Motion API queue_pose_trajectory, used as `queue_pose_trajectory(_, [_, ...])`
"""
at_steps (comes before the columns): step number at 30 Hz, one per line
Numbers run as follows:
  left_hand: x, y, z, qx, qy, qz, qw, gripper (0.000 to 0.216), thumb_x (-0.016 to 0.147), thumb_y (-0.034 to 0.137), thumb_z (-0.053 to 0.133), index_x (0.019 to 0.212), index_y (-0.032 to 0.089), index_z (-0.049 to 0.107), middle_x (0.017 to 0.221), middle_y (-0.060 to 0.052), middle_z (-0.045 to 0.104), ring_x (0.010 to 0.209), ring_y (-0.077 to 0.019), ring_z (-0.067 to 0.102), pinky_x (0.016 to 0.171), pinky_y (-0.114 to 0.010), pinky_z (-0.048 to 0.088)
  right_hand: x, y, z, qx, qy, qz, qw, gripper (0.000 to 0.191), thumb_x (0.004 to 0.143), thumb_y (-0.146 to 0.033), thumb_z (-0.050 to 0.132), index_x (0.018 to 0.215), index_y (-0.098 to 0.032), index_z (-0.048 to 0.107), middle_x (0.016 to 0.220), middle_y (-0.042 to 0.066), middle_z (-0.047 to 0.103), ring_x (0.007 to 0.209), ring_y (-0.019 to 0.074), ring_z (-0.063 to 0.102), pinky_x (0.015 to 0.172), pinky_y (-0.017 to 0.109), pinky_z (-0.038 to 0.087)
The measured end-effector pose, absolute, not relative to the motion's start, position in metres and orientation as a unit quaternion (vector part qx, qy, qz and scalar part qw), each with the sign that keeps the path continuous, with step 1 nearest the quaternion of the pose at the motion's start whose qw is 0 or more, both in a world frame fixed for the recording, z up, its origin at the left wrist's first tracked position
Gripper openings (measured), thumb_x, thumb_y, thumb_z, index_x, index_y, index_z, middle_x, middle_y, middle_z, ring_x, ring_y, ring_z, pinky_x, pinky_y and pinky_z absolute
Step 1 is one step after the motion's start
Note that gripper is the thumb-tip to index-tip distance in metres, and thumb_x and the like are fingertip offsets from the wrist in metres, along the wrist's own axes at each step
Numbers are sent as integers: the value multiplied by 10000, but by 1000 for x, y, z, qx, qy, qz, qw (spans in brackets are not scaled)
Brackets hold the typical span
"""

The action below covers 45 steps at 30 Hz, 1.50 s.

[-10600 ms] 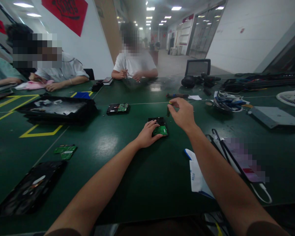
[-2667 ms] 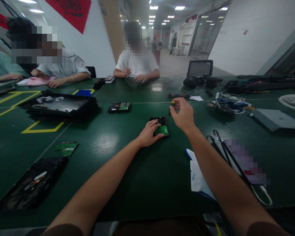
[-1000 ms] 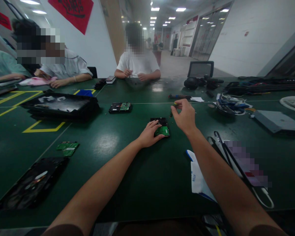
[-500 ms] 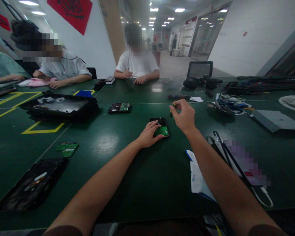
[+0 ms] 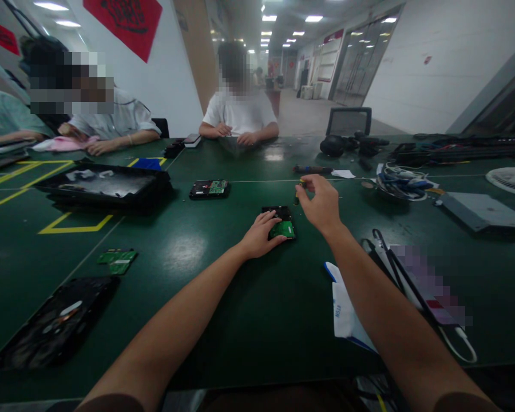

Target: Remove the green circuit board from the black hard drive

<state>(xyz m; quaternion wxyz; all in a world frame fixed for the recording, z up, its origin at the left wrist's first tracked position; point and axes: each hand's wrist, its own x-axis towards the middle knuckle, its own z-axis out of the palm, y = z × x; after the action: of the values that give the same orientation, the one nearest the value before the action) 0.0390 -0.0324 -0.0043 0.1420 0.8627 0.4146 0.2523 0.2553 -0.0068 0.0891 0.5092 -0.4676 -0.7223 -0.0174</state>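
Observation:
A hard drive [image 5: 285,229] with a green circuit board lies on the table in front of me. My left hand [image 5: 260,234] rests over its left side, thumb at the near edge and fingers across the top, holding it. Just right of the drive, my right hand [image 5: 320,197] is closed in a pinch around a small screwdriver [image 5: 297,195] with yellow and dark parts. The screwdriver is held roughly upright, beside the drive and apart from it; its tip is too small to make out. Another hard drive [image 5: 209,189] lies farther back to the left.
On the left are a black tray [image 5: 107,186], a loose green circuit board [image 5: 119,261] and a large black casing [image 5: 54,323]. To the right lie a white-and-blue packet [image 5: 345,312], a cable bundle [image 5: 401,182] and a grey metal box [image 5: 484,210]. Other people sit across the table.
My right hand and the screwdriver have shifted very slightly to the left. My left hand stays on the hard drive. The person opposite has moved one hand a little.

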Motion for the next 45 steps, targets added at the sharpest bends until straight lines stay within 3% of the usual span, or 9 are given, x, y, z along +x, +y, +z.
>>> queue_pose_trajectory(6, [39,-33,-3,862,413,254,146,674,942,593,619,1454,162,539,1639,-174,392,1559,-355,276,1268,-554,277,255,-7,89,-476,-717,-34,508,224,896,-206,599,1115,-201,644,1069,107,685,921,243,673,873,432,569])
queue_pose_trajectory(10, [39,-33,-3,861,415,253,148,665,943,588,620,1455,171,537,1638,-171,395,1560,-353,278,1268,-564,271,255,-6,89,-490,-704,-21,513,173,895,-250,632,1063,-213,623,983,90,701,876,251,676,842,445,574])
queue_pose_trajectory(16, [39,-34,-2,860,417,252,150,660,944,580,625,1461,183,529,1646,-165,384,1563,-358,271,1265,-590,263,253,-11,94,-472,-726,-48,498,168,922,-245,584,1075,-231,651,1044,97,690,958,257,668,901,453,558])
queue_pose_trajectory(23, [39,-34,-1,859,418,251,155,655,944,576,626,1457,180,536,1644,-161,386,1561,-351,277,1266,-567,276,255,-6,89,-495,-698,-12,517,145,921,-301,621,1042,-222,609,988,89,708,877,252,676,840,445,567])
queue_pose_trajectory(29, [40,-35,-1,860,418,252,148,657,948,571,623,1460,171,532,1646,-163,383,1562,-355,271,1266,-569,272,253,-10,91,-466,-728,-32,501,204,936,-263,576,1126,-230,643,1076,98,670,980,254,654,910,456,550])
queue_pose_trajectory(37, [39,-34,0,863,413,251,149,660,948,581,617,1460,173,532,1635,-167,401,1558,-358,279,1264,-573,274,255,-6,88,-484,-707,-4,515,199,915,-303,628,1095,-220,620,1015,96,683,913,265,662,867,474,564])
queue_pose_trajectory(45, [40,-34,-1,861,416,251,153,664,945,584,618,1461,175,533,1642,-164,388,1563,-356,267,1264,-570,277,254,-9,89,-474,-718,-26,509,233,905,-238,588,1131,-221,639,1093,113,667,973,267,658,910,475,556])
